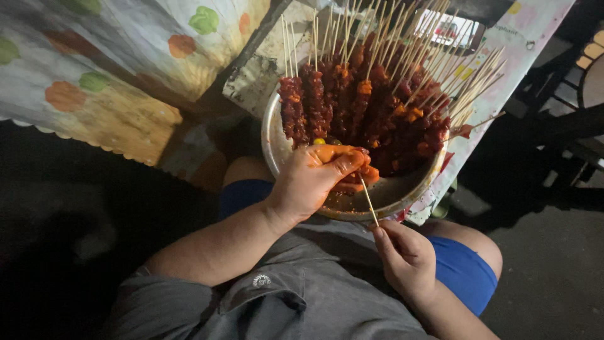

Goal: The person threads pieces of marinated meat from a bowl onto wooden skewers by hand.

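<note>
While pinched at its lower end by the closed fingers of the right hand, one bamboo skewer slants up over the near rim of a round metal basin; left hand, sauce-smeared, fingers curled around orange-red meat pieces at its tip; finished skewers stacked behind; patterned tablecloth beyond

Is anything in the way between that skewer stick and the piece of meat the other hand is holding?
Nothing visible. The right hand holds the stick, whose tip already meets the meat piece pinched by the left hand over the metal bowl.
</note>
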